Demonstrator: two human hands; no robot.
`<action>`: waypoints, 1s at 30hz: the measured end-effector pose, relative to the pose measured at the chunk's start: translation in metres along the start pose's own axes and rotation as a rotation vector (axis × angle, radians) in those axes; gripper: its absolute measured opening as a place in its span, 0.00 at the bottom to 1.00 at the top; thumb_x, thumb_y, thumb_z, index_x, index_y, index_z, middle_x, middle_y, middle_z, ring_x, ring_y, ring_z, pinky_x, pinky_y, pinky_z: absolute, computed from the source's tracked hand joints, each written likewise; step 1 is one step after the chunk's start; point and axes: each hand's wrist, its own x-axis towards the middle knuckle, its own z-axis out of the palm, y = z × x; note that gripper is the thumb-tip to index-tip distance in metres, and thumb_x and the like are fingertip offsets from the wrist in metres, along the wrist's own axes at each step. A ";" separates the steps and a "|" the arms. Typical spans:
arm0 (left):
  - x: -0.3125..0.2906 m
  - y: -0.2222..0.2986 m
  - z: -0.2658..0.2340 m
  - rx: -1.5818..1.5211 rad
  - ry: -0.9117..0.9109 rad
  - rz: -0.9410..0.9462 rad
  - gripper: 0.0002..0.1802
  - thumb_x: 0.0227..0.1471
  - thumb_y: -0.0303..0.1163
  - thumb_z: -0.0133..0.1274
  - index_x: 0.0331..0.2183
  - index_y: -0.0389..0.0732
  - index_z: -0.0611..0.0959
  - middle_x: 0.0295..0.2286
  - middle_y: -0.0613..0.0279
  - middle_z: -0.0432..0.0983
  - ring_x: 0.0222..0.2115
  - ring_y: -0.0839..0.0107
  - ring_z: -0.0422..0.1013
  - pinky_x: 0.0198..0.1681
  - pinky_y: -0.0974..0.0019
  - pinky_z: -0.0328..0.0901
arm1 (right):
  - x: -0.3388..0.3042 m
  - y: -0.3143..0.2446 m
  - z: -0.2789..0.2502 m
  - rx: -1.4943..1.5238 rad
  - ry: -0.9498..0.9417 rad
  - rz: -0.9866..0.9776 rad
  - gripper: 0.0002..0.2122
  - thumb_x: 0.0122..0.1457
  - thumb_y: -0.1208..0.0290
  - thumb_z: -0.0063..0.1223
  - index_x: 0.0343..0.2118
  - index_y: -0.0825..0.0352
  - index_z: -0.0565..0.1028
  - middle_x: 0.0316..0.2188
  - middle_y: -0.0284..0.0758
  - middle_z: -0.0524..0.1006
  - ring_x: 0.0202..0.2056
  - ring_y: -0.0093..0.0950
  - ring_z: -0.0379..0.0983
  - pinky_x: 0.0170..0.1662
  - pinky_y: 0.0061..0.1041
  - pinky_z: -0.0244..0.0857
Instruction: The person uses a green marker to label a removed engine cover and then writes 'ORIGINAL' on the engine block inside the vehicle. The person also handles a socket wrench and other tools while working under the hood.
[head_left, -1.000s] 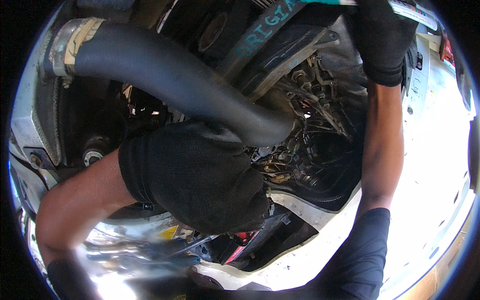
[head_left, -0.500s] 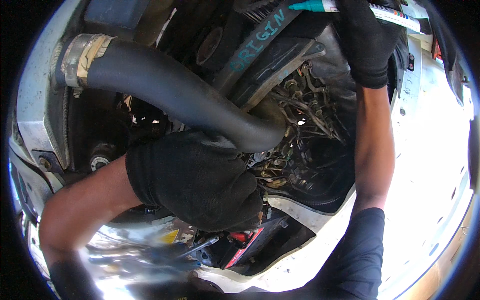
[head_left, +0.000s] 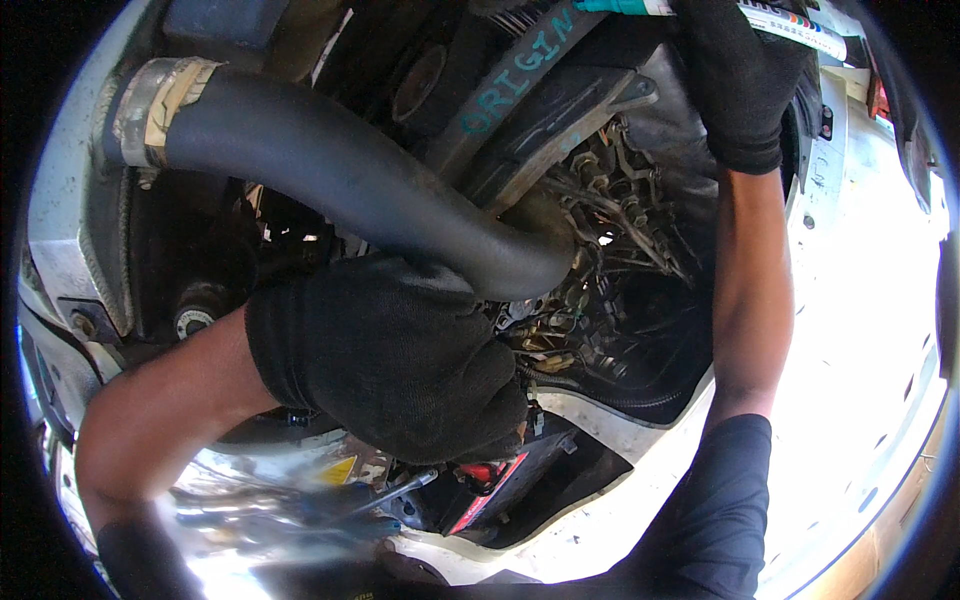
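My right hand (head_left: 740,80), in a black knit glove, grips a white paint marker (head_left: 790,30) with a teal tip at the top of the view. The tip meets the upper part of a dark bar (head_left: 520,75), which carries teal handwritten letters. My left hand (head_left: 390,365), gloved the same way, is curled just below a thick black hose (head_left: 350,185), its back touching or close to the hose's underside. Its fingertips are turned away, so anything inside them is hidden.
A metal clamp (head_left: 137,112) holds the hose's left end. Metal lines and fittings (head_left: 620,200) crowd the engine bay right of the hose. A battery (head_left: 530,485) with a red terminal cover sits below my left hand, beside a metal tool (head_left: 400,490). White bodywork (head_left: 850,400) borders the right.
The marker tip has shifted slightly up along the bar, near the last letter, with my right hand. My left hand stays nearly in place; the view has moved a little.
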 end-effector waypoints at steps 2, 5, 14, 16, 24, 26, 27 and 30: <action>0.000 0.001 0.002 0.004 0.011 -0.002 0.08 0.42 0.39 0.62 0.19 0.54 0.79 0.18 0.74 0.73 0.18 0.77 0.72 0.23 0.68 0.66 | -0.002 0.004 0.001 0.001 0.010 -0.023 0.25 0.54 0.65 0.70 0.52 0.70 0.74 0.48 0.40 0.79 0.50 0.34 0.76 0.54 0.36 0.69; -0.001 0.001 0.003 0.022 0.035 0.008 0.08 0.42 0.39 0.61 0.19 0.53 0.78 0.18 0.74 0.72 0.18 0.77 0.72 0.22 0.68 0.66 | -0.002 0.011 -0.001 -0.020 0.007 -0.097 0.25 0.54 0.66 0.70 0.52 0.70 0.74 0.48 0.40 0.79 0.49 0.35 0.76 0.54 0.36 0.69; -0.002 0.002 0.001 -0.004 0.001 -0.003 0.08 0.40 0.39 0.61 0.19 0.52 0.78 0.18 0.74 0.72 0.18 0.77 0.71 0.23 0.67 0.67 | 0.005 -0.003 -0.008 -0.406 -0.052 -0.330 0.19 0.54 0.62 0.69 0.46 0.66 0.79 0.43 0.39 0.80 0.46 0.39 0.77 0.51 0.41 0.70; -0.003 0.003 0.006 0.013 0.047 -0.011 0.07 0.40 0.39 0.61 0.20 0.52 0.78 0.18 0.74 0.72 0.17 0.77 0.71 0.24 0.67 0.67 | 0.005 -0.004 -0.009 -0.423 -0.061 -0.343 0.18 0.54 0.61 0.69 0.44 0.66 0.79 0.42 0.39 0.81 0.46 0.39 0.78 0.51 0.41 0.70; -0.005 0.002 0.016 0.043 0.142 0.011 0.11 0.28 0.40 0.60 0.15 0.57 0.73 0.15 0.78 0.63 0.17 0.76 0.68 0.20 0.66 0.61 | 0.001 0.006 -0.006 -0.335 0.000 -0.404 0.18 0.53 0.62 0.69 0.44 0.65 0.80 0.42 0.37 0.81 0.46 0.37 0.78 0.52 0.41 0.70; -0.004 0.002 0.013 0.031 0.108 0.015 0.10 0.29 0.39 0.60 0.15 0.56 0.73 0.16 0.78 0.63 0.17 0.76 0.68 0.20 0.67 0.60 | 0.001 0.006 -0.008 -0.376 -0.048 -0.377 0.19 0.53 0.62 0.70 0.46 0.65 0.79 0.43 0.37 0.81 0.47 0.37 0.77 0.53 0.41 0.70; -0.003 0.002 0.011 0.029 0.092 0.014 0.10 0.29 0.39 0.60 0.15 0.56 0.73 0.16 0.78 0.63 0.17 0.76 0.68 0.20 0.67 0.60 | 0.002 0.006 -0.008 -0.393 -0.071 -0.363 0.20 0.53 0.62 0.70 0.46 0.65 0.79 0.43 0.37 0.81 0.47 0.37 0.77 0.53 0.41 0.69; -0.003 0.002 0.010 0.016 0.081 0.004 0.10 0.30 0.39 0.60 0.16 0.56 0.73 0.16 0.78 0.64 0.17 0.77 0.67 0.20 0.68 0.59 | 0.003 0.000 -0.011 -0.331 -0.107 -0.293 0.21 0.52 0.61 0.71 0.47 0.65 0.79 0.43 0.37 0.81 0.47 0.37 0.77 0.53 0.40 0.70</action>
